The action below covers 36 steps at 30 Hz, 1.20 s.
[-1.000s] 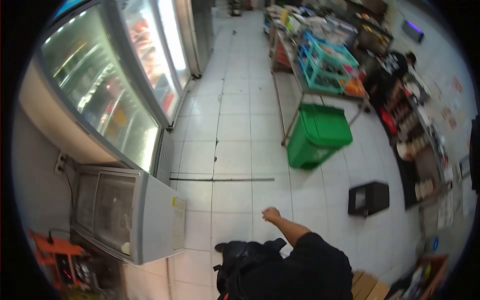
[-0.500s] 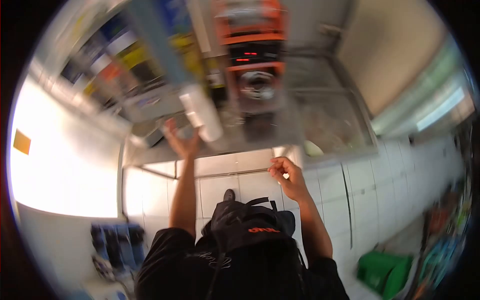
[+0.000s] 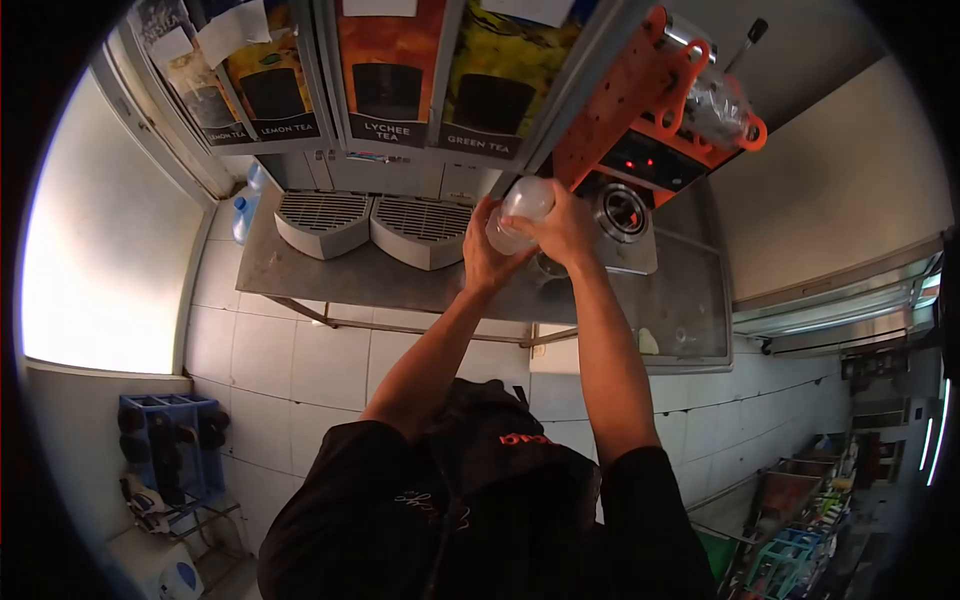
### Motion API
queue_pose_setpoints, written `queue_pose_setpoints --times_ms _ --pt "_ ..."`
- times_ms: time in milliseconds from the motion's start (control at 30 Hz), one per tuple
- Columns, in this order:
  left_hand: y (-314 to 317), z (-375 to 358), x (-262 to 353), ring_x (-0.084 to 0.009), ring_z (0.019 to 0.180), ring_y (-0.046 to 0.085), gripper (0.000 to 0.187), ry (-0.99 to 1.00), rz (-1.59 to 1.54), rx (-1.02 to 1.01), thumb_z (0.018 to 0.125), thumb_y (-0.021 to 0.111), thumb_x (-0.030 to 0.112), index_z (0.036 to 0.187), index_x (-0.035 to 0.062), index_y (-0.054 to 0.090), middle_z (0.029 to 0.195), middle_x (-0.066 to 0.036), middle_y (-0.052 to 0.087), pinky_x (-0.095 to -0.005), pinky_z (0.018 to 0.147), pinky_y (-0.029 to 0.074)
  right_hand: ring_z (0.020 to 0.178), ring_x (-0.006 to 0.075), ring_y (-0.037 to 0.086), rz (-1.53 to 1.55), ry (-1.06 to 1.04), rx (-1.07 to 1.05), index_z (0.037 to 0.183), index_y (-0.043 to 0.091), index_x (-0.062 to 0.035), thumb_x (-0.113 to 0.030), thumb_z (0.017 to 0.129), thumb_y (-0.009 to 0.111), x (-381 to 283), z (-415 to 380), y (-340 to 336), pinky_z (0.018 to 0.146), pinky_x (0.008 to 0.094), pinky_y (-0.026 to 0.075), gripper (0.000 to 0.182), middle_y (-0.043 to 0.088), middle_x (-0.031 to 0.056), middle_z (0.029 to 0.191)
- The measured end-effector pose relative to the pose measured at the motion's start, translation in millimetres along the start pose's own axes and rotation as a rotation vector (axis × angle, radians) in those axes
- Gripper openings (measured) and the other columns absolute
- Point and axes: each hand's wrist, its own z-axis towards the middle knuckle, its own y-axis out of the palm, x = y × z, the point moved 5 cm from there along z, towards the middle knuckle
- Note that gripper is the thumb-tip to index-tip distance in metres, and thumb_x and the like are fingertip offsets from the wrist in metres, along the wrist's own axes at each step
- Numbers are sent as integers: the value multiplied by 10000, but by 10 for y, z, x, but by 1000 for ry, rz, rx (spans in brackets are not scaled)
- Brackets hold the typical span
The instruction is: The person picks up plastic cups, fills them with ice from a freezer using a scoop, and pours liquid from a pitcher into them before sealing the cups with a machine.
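Observation:
Translucent white plastic cups (image 3: 530,197) are between my two hands, above the steel counter. My left hand (image 3: 484,255) is wrapped round their left side, low down. From the right, my right hand (image 3: 566,232) grips them with its thumb across the front. Parts of the cups are hidden by my fingers. Just left of my hands is a grey drip tray (image 3: 425,222) with a slotted top. Close by on the right stands an orange cup-sealing machine (image 3: 612,115) with red lights and a round metal opening.
A drink dispenser (image 3: 385,75) with lemon, lychee and green tea labels stands behind the drip trays. The steel counter (image 3: 370,285) ends near my forearms. To its right is a sink-like basin (image 3: 690,300). Blue bottles (image 3: 242,215) stand at the far left.
My hands, apart before with the left beside an upright white cup stack and the right free, are now together on the cups. The view has swung, and the sealing machine appears further right.

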Motion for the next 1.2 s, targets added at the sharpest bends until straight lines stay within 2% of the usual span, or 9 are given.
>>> queue_pose_setpoints --times_ms 267,467,600,800,900,933,1033,1067,1200 --pt "16 28 169 -354 1264 555 1178 107 -36 -44 595 952 312 1532 47 288 1388 -159 573 -452 1057 445 895 354 717 93 -3 157 1079 681 -51 -506 571 922 47 -103 -152 786 430 562 724 735 176 949" --pt "25 -25 24 -330 1242 551 1203 46 7 -128 577 956 342 1540 64 290 1369 -121 585 -471 1065 383 873 226 719 524 -27 356 1054 686 -21 -382 653 935 175 -94 -387 788 349 555 595 738 114 935" --pt "-5 -5 79 -314 1281 509 1197 124 109 -116 583 943 411 1532 57 305 1383 -101 560 -482 1079 351 868 198 715 514 9 281 1061 671 4 -323 717 914 203 -29 -689 810 305 542 533 728 124 992" --pt "-182 144 534 -343 1296 493 1176 355 159 -37 556 917 561 1463 7 413 1382 -142 545 -486 1096 358 852 199 727 947 199 181 1219 579 -15 -262 836 811 390 -203 -770 780 281 542 511 719 104 1046" --pt "-158 153 1054 -353 1256 528 1138 525 -105 -58 554 914 587 1422 -2 472 1366 -173 553 -483 1068 402 836 209 732 1174 195 137 1253 545 -16 -239 861 774 391 -500 -858 764 277 547 505 704 123 1092" --pt "-192 201 1345 -357 1223 565 1095 539 -133 -94 560 930 552 1398 -4 497 1363 -195 556 -462 995 479 898 231 727 1198 151 128 1284 524 -16 -229 866 763 422 -613 -889 763 291 566 527 682 152 1142" --pt "161 128 1510 -358 1223 580 1048 393 -351 -363 559 956 480 1383 5 517 1356 -213 562 -433 943 532 993 255 712 1383 168 144 1321 497 -11 -230 851 778 542 -998 -982 773 328 591 590 657 167 1190" --pt "245 98 1619 -341 1222 596 1001 390 -406 -446 550 982 377 1368 11 536 1344 -210 578 -405 898 582 1061 263 691 1426 199 96 1354 491 -27 -211 826 802 637 -1147 -1059 802 364 607 640 643 164 1213" --pt "815 -284 1845 -305 1199 619 956 322 -581 -763 502 1009 244 1329 14 588 1353 -184 557 -430 871 634 1074 268 684 1337 283 274 1366 518 -70 -152 768 838 1011 -1902 -1512 804 373 613 683 652 150 1222"
